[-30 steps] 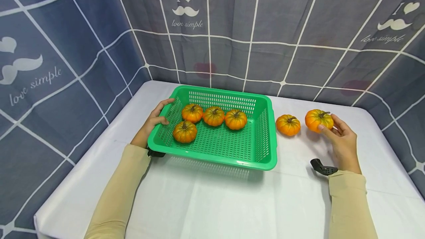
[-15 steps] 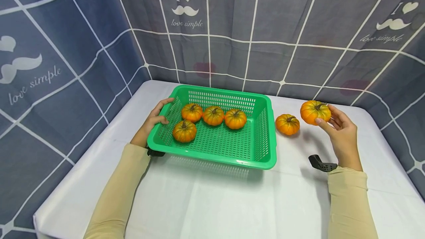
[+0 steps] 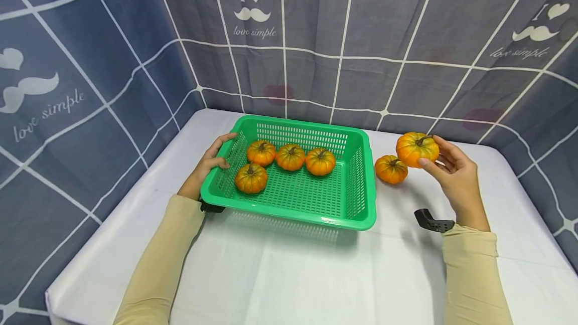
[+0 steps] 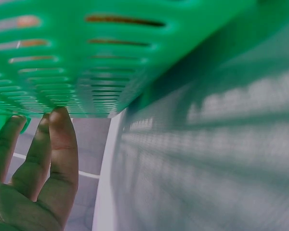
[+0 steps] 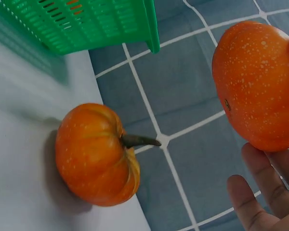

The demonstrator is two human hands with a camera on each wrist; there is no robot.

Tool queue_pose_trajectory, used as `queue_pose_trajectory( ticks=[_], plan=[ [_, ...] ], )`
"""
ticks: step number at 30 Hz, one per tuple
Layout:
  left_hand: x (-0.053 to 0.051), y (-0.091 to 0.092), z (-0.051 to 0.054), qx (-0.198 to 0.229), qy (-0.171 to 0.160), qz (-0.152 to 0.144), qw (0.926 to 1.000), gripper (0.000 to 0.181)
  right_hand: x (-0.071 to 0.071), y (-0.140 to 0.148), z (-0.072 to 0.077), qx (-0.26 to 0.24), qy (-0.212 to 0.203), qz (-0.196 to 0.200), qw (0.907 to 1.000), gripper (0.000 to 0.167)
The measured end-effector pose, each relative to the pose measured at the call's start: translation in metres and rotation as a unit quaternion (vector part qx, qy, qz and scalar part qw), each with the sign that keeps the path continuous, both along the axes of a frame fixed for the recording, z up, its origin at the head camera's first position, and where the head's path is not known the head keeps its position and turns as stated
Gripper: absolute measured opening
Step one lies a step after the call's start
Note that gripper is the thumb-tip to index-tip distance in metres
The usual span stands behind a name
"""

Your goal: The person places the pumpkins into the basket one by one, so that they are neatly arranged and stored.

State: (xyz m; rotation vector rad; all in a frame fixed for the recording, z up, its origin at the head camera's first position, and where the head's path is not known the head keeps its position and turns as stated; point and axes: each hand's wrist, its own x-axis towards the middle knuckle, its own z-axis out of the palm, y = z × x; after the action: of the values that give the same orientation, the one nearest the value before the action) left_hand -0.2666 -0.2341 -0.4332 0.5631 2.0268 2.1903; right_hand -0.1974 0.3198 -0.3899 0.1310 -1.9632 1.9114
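A green plastic basket (image 3: 298, 222) holds several small orange pumpkins, among them a front-left pumpkin (image 3: 251, 178) and a right-hand pumpkin (image 3: 320, 162). At the basket's left end my left hand (image 3: 208, 163) grips the rim; the left wrist view has its fingers (image 4: 62, 144) against the slotted wall. My right hand (image 3: 458, 174) pinches a yellow-orange pumpkin (image 3: 415, 149) above the table, thumb in front and fingers behind. Below and left of it, another pumpkin (image 3: 390, 170) rests on the table beside the basket. The right wrist view shows the held pumpkin's speckled underside (image 5: 260, 86).
White cloth (image 3: 307, 275) covers the table. Grey-blue checked curtains (image 3: 316, 19) stand along the back and sides. A black wrist device (image 3: 432, 220) sticks out from the right sleeve.
My right hand has raised the pumpkin and carried it left, so it now partly overlaps the table pumpkin in the head view. The left hand and basket stay in place.
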Motion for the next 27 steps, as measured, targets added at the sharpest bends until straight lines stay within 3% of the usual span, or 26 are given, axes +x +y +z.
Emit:
queue_pose_trajectory(
  ticks=[9, 13, 19, 27],
  plan=[
    [-0.002, 0.0, -0.001, 0.0, 0.013, 0.005, 0.9999, 0.085, 0.002, -0.013, 0.007, 0.03, 0.027, 0.034, 0.9986, 0.061],
    [-0.002, 0.0, -0.002, 0.007, 0.007, 0.005, 0.9999, 0.084, 0.003, -0.02, 0.009, 0.087, 0.02, 0.028, 0.9956, 0.062],
    [-0.003, -0.001, -0.003, -0.009, 0.027, 0.006, 0.9996, 0.085, 0.003, -0.032, 0.012, 0.175, 0.025, 0.021, 0.9841, 0.06],
    [-0.004, 0.0, -0.002, -0.019, 0.023, 0.012, 0.9995, 0.086, 0.003, -0.048, 0.015, 0.166, 0.066, 0.055, 0.9825, 0.052]
  ],
)
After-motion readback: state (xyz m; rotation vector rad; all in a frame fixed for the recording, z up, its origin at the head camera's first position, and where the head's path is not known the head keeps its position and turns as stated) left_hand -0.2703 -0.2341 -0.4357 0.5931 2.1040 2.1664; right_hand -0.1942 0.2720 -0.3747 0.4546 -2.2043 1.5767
